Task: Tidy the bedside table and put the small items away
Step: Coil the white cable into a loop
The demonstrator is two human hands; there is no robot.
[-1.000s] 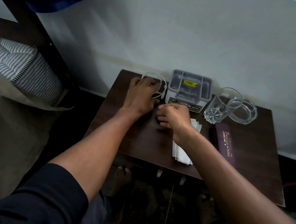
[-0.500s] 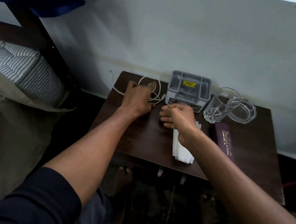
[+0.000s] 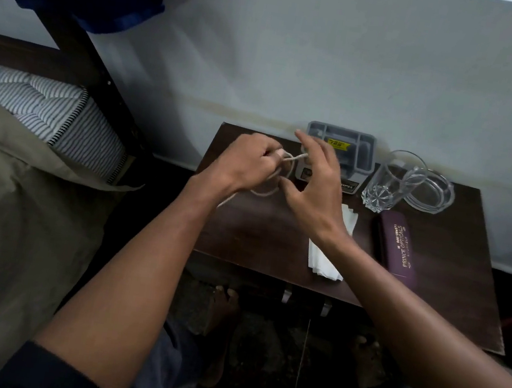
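Observation:
On the dark wooden bedside table, my left hand is closed around a white cable, whose loops hang below the fist over the table's back left part. My right hand hovers just to its right, fingers spread, the fingertips close to the cable's end; whether they touch it I cannot tell. Behind the right hand stands a grey plastic organiser box with compartments and a yellow label.
A clear drinking glass and a glass ashtray stand at the back right. A purple spectacle case lies right of a stack of white papers. A bed with a striped mattress is on the left.
Both hands have lifted off the table. My left hand has raised the coiled cable, and my right hand has opened from a fist and moved up toward the organiser.

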